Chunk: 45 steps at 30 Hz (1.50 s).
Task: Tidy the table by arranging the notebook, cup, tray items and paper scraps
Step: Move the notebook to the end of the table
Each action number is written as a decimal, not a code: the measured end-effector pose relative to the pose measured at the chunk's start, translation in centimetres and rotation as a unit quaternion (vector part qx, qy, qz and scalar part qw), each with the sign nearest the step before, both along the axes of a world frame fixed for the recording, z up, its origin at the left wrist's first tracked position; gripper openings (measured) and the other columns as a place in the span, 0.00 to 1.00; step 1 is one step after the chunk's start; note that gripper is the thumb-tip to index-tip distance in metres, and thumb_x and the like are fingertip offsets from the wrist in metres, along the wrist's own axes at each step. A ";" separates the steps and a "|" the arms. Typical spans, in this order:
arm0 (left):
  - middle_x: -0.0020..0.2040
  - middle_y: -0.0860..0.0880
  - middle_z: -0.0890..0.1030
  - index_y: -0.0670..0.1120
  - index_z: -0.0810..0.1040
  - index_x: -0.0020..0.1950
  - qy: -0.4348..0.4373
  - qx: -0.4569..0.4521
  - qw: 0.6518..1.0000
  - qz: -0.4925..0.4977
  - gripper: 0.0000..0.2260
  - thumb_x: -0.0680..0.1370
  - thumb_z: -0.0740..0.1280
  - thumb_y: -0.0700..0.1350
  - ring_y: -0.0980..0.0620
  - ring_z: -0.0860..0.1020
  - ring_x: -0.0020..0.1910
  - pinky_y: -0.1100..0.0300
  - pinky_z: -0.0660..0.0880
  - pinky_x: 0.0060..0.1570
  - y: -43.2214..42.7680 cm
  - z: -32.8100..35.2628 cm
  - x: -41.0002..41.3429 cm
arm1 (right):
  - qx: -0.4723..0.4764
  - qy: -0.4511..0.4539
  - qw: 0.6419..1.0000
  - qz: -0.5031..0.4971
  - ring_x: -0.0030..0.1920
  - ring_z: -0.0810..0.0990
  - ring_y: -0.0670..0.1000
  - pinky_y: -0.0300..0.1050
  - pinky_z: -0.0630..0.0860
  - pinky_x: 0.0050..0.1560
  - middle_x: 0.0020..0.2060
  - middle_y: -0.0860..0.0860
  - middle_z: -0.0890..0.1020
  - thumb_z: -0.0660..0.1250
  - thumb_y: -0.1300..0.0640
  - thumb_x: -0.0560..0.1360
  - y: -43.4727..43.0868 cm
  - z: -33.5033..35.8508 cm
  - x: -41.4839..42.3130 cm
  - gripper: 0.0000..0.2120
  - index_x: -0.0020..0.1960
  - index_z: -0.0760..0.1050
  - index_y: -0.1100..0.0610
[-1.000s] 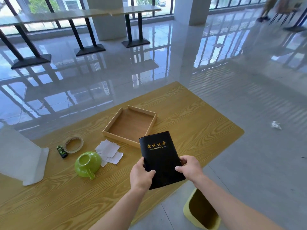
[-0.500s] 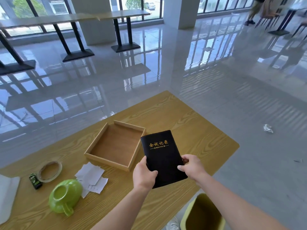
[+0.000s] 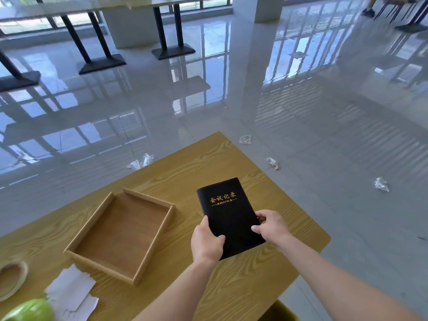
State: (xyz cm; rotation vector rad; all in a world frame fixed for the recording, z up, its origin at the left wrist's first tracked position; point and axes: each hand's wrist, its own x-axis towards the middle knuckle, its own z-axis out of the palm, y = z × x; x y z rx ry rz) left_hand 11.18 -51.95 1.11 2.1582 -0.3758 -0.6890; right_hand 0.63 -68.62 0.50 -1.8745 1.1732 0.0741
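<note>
**Notebook (image 3: 228, 212) shifted clear of the tray (image 3: 154, 244)**

Head view: since half a second ago you have carried the black notebook rightward. It is now apart from the wooden tray's right wall, over the bench (image 3: 190, 172) towards its far right corner. Your left hand (image 3: 207, 243) has its grip on the near left edge, thumb on the cover, and your right hand (image 3: 271, 227) pinches the right edge. Paper scraps (image 3: 69, 290), the green cup (image 3: 27, 311) and a tape roll (image 3: 11, 279) lie near-left of the tray.
</note>
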 end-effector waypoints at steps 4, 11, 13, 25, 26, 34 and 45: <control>0.51 0.50 0.80 0.51 0.74 0.60 0.005 0.012 1.000 -0.007 0.20 0.71 0.72 0.38 0.50 0.79 0.50 0.51 0.80 0.51 -3.4 -0.5 0.3 | 0.015 -0.003 1.000 -0.020 0.49 0.81 0.47 0.49 0.81 0.54 0.46 0.44 0.84 0.72 0.62 0.72 -3.1 -0.7 0.2 0.13 0.53 0.81 0.49; 0.53 0.49 0.80 0.49 0.74 0.59 0.024 0.037 0.999 -0.007 0.18 0.72 0.72 0.37 0.49 0.79 0.52 0.51 0.80 0.53 -7.2 -1.4 0.6 | 0.006 0.008 1.000 -0.024 0.52 0.81 0.49 0.49 0.79 0.54 0.48 0.45 0.83 0.72 0.63 0.72 -6.6 -1.8 0.9 0.14 0.55 0.81 0.49; 0.54 0.49 0.80 0.49 0.74 0.59 0.030 0.037 0.999 -0.008 0.18 0.72 0.72 0.37 0.49 0.79 0.52 0.51 0.80 0.53 -8.1 -1.5 0.6 | 0.004 0.012 1.000 -0.022 0.52 0.81 0.49 0.50 0.79 0.55 0.49 0.45 0.83 0.72 0.63 0.72 -7.5 -2.1 1.0 0.14 0.55 0.81 0.49; 0.52 0.48 0.80 0.49 0.75 0.58 0.037 0.034 0.999 -0.020 0.15 0.73 0.72 0.41 0.49 0.78 0.51 0.49 0.79 0.54 -10.9 -2.1 0.1 | -0.041 0.063 0.997 -0.005 0.56 0.79 0.52 0.51 0.79 0.56 0.57 0.49 0.82 0.71 0.62 0.74 -11.7 -3.1 2.0 0.19 0.63 0.78 0.51; 0.52 0.48 0.80 0.49 0.75 0.57 0.040 0.030 0.998 -0.023 0.14 0.73 0.72 0.42 0.49 0.78 0.51 0.49 0.79 0.53 -11.1 -2.1 0.1 | -0.044 0.069 0.997 0.002 0.56 0.79 0.53 0.52 0.79 0.57 0.57 0.50 0.82 0.71 0.62 0.74 -12.0 -3.1 2.1 0.18 0.63 0.78 0.51; 0.57 0.53 0.75 0.47 0.74 0.62 0.025 0.041 0.996 -0.075 0.14 0.77 0.66 0.44 0.55 0.74 0.49 0.61 0.73 0.48 -12.1 -2.3 0.4 | -0.075 0.087 0.993 0.031 0.52 0.80 0.53 0.51 0.80 0.53 0.53 0.50 0.83 0.68 0.63 0.75 -13.8 -2.7 2.9 0.14 0.58 0.79 0.52; 0.55 0.51 0.71 0.46 0.72 0.58 -0.015 0.077 0.986 -0.145 0.10 0.77 0.63 0.43 0.59 0.70 0.41 0.65 0.69 0.40 -11.9 -1.9 0.7 | -0.148 0.097 0.983 0.051 0.61 0.78 0.55 0.48 0.78 0.57 0.63 0.53 0.78 0.66 0.63 0.76 -13.7 -3.8 3.3 0.21 0.68 0.73 0.54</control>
